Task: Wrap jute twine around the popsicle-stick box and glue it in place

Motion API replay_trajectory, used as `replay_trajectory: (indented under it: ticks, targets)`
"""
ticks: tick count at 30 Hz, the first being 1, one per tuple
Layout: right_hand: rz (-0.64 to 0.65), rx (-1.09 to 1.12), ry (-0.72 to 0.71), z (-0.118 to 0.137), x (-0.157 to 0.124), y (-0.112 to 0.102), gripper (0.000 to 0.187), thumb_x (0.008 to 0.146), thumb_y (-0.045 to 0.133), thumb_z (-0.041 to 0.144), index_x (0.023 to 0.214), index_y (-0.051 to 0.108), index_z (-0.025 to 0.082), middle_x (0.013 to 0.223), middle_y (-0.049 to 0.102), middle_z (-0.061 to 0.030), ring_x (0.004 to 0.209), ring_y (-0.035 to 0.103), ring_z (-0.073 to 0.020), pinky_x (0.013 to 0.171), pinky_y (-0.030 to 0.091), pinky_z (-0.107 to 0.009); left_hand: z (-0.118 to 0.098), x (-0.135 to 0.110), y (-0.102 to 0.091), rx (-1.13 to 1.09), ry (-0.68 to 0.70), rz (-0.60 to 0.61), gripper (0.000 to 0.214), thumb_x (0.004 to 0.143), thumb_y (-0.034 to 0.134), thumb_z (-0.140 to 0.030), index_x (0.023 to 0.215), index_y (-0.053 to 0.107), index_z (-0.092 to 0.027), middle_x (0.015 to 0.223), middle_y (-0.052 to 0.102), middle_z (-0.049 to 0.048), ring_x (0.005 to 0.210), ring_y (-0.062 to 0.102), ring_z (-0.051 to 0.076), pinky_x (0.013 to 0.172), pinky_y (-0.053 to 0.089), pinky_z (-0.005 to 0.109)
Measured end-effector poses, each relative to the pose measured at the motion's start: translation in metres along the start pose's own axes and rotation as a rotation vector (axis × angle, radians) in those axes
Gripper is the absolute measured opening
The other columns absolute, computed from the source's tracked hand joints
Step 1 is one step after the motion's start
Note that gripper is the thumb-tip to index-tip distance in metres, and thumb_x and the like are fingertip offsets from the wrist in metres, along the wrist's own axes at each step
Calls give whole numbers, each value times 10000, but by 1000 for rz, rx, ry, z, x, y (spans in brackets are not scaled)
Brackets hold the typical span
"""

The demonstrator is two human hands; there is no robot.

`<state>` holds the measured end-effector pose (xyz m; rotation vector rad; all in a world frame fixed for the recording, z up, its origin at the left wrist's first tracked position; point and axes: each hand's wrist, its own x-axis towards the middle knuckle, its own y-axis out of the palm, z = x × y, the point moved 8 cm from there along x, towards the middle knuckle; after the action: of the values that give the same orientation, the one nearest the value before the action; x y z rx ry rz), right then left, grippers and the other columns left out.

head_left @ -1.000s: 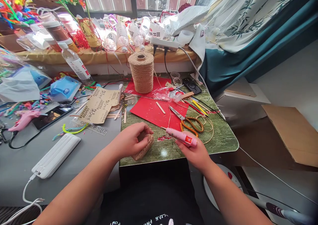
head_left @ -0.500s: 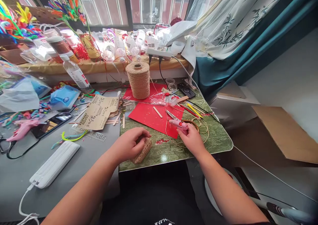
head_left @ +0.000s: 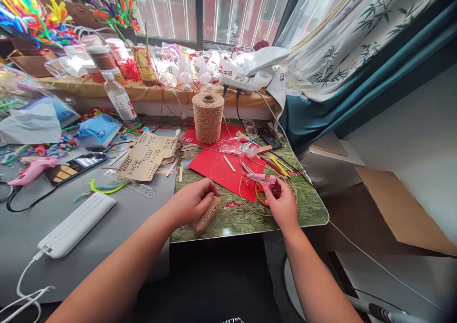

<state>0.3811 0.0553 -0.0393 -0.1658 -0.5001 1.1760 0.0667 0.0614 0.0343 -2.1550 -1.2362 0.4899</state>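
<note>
My left hand [head_left: 194, 199] is closed around a small twine-covered block [head_left: 209, 215], tilted near the front edge of the table. The fingers hide the block's upper end. In my right hand [head_left: 283, 204] is a pink hot glue gun [head_left: 260, 178], its nozzle pointing left over the red sheet [head_left: 210, 168]. Scissors [head_left: 259, 195] with orange handles lie beneath the glue gun, partly covered by it. A loose length of twine [head_left: 246, 205] curls on the table around them. Between the hands, red scraps [head_left: 233, 204] are scattered.
A big spool of twine [head_left: 208, 118] stands at the back. Sandpaper sheets [head_left: 146, 156] and wooden sticks [head_left: 181, 172] lie left of the red sheet. A white power bank [head_left: 76, 225] with a cable is on the grey mat. Pens [head_left: 278, 163] lie at the right.
The view has shifted slightly. My right hand has turned a little with the glue gun, baring more of the scissors' orange handles. My left hand keeps its hold on the twine-covered block.
</note>
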Motion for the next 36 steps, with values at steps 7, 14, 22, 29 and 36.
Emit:
replay_trajectory:
  ticks: [7,14,22,29,36]
  targets:
    - [-193,-23,-15,6,8,-26,532,871,740,541,1255,633,187,1103,711,-125,926,685,-249,833,600,-425,2,0,0,4,25,0,173,984,506,-305,1083,644,-273,1079,759,7,963,705,222,836,529,369]
    - [-437,-186,30,-34,43,-137,528,804,796,504,1170,577,193,1044,669,-98,882,664,-241,805,581,-412,5,3,2,-2,14,3,189,997,501,-363,1107,632,-283,1143,754,11,1027,706,231,863,541,363]
    - [-378,-304,110,-79,41,-151,484,825,718,494,1159,566,178,1086,685,-132,940,657,-255,867,554,-436,9,4,5,26,-29,30,216,1005,499,-419,1130,631,-302,1145,759,-3,997,712,231,845,544,353]
    - [-552,-452,-94,-31,16,-147,519,834,717,428,1260,575,166,1309,611,-184,1208,584,-327,1026,493,-528,6,3,4,17,-17,10,221,1001,486,-404,1107,627,-270,1158,767,41,1010,720,244,862,556,382]
    - [248,-82,-457,91,-14,5,280,984,584,212,1221,709,290,1156,721,-84,1112,669,-283,1030,530,-497,1,3,4,-9,-15,-21,215,1027,418,-336,1218,489,-268,1210,777,57,1043,728,236,915,550,429]
